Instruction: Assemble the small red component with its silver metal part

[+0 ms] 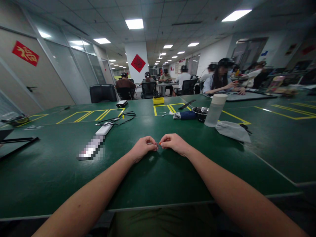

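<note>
My left hand [144, 147] and my right hand [175, 144] meet just above the green table [133, 187], fingertips almost touching. Between the fingertips of my right hand shows a tiny orange piece [160, 143]. My left thumb and forefinger pinch something small and greyish right beside it; its kind is too small to make out. Whether the two bits are joined I cannot tell. Under the hands, a pale spot on the tabletop could be a small object or a reflection.
Left of my hands lie a blurred phone-like slab [91, 147], a white power bank [104, 128] and a black cable [123, 118]. To the right stand a frosted bottle [215, 110], a metal bowl [201, 113] and a grey pouch [232, 131]. A co-worker [221, 79] sits across the table.
</note>
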The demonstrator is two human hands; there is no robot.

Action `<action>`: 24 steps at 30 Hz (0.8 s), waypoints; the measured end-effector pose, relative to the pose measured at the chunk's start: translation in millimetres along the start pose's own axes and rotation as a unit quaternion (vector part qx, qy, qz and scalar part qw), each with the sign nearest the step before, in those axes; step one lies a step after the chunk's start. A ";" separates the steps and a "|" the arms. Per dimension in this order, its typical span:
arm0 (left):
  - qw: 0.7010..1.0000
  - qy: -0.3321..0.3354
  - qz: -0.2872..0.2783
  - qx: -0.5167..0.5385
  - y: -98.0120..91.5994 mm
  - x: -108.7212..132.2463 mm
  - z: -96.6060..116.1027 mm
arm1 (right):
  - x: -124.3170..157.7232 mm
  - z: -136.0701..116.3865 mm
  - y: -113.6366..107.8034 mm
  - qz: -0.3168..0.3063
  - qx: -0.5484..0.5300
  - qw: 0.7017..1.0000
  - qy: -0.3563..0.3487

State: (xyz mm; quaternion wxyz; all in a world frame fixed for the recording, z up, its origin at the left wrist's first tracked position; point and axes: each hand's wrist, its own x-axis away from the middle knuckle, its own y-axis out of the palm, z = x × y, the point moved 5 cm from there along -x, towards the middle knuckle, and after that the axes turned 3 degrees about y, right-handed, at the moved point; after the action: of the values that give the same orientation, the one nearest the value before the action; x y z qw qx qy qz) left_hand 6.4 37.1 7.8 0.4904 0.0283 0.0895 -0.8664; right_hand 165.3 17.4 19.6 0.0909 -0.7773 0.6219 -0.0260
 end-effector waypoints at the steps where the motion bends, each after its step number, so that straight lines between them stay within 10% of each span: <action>1: 1.000 -0.002 0.000 0.002 0.4 0.2 0.3 | -0.3 0.6 -0.1 -0.001 0.001 1.000 -0.002; 24: 0.998 0.044 -0.035 0.015 10.8 5.3 15.7 | 0.6 -0.9 -2.1 -0.013 -0.003 1.000 -0.020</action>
State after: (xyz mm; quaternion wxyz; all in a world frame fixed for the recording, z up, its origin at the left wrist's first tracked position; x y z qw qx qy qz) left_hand 13.5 24.3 21.1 0.4549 0.0701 0.0990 -0.8823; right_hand 167.3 17.2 20.8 0.1012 -0.7861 0.6096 -0.0097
